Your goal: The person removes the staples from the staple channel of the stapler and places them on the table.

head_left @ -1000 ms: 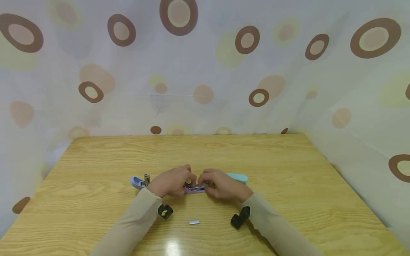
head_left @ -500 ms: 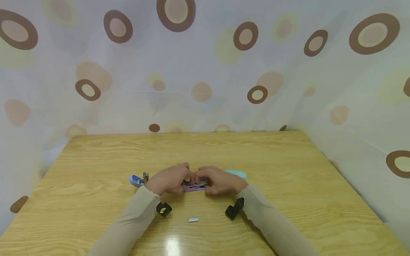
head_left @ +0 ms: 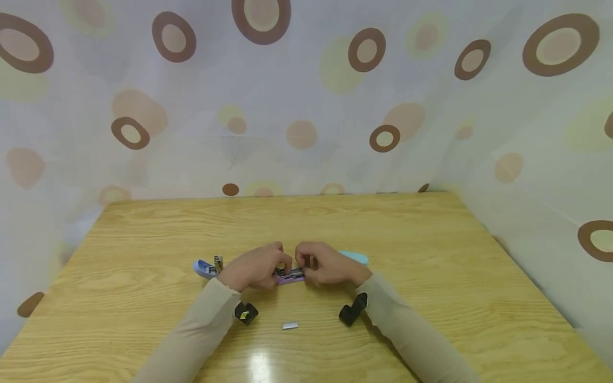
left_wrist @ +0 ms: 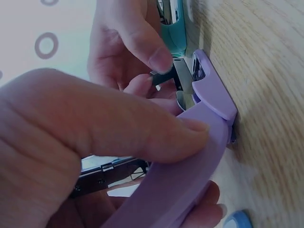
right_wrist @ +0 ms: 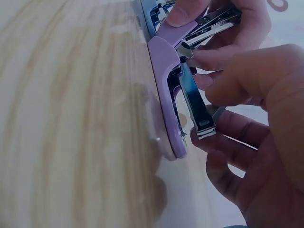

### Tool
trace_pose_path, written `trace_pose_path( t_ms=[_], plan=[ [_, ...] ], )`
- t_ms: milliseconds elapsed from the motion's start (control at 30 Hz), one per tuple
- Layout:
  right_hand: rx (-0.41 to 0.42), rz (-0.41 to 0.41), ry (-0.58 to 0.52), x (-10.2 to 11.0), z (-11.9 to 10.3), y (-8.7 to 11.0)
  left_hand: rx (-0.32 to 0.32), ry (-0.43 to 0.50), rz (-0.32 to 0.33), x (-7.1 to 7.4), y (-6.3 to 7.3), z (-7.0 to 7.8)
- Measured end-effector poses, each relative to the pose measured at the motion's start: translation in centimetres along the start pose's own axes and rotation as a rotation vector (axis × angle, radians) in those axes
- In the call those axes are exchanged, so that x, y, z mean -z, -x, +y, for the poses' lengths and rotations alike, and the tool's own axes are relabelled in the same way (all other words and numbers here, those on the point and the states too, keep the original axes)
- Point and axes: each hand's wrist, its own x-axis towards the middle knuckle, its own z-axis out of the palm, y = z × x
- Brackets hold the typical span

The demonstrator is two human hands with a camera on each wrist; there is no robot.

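Note:
A purple stapler [head_left: 291,277] lies opened on the table, its metal magazine [right_wrist: 194,97] lifted from the base. My left hand [head_left: 258,266] grips its raised cover [left_wrist: 190,142], thumb on the purple plastic. At the magazine's free end, my right hand [head_left: 330,264] pinches a short strip of staples [left_wrist: 162,77] between thumb and finger. The fingers partly hide this strip in the right wrist view. A light blue stapler [head_left: 205,269], opened, sits left of my left hand. Behind my right hand, a turquoise stapler [head_left: 353,257] is partly hidden.
A small silvery staple strip [head_left: 290,325] lies on the wooden table [head_left: 306,223] between my forearms. Each wrist bears a black camera, such as the left one [head_left: 246,313]. A patterned curtain [head_left: 268,154] hangs beyond the table's back edge.
My right hand first moves closer to my left hand over the stapler, then draws slightly back. The left hand keeps its grip on the purple stapler. The head view shifts a little.

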Motion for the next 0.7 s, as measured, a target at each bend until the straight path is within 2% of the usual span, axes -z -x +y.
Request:
trace_pose_path(
  t_ms=[200,367,467,700],
  plan=[
    [-0.008,0.062,0.038,0.3,-0.6,0.0,0.029,-0.026,0.002,-0.1,0.0,0.1],
    [-0.025,0.123,0.014,0.4,-1.1,0.2,0.04,-0.023,-0.001,-0.2,0.1,0.1],
    [-0.048,0.133,0.0,0.5,-1.4,0.2,0.034,-0.023,0.001,-0.3,0.1,0.1],
    [-0.07,0.128,0.043,0.9,-1.5,0.4,0.014,-0.006,0.002,-0.1,0.1,-0.1]
  ],
)
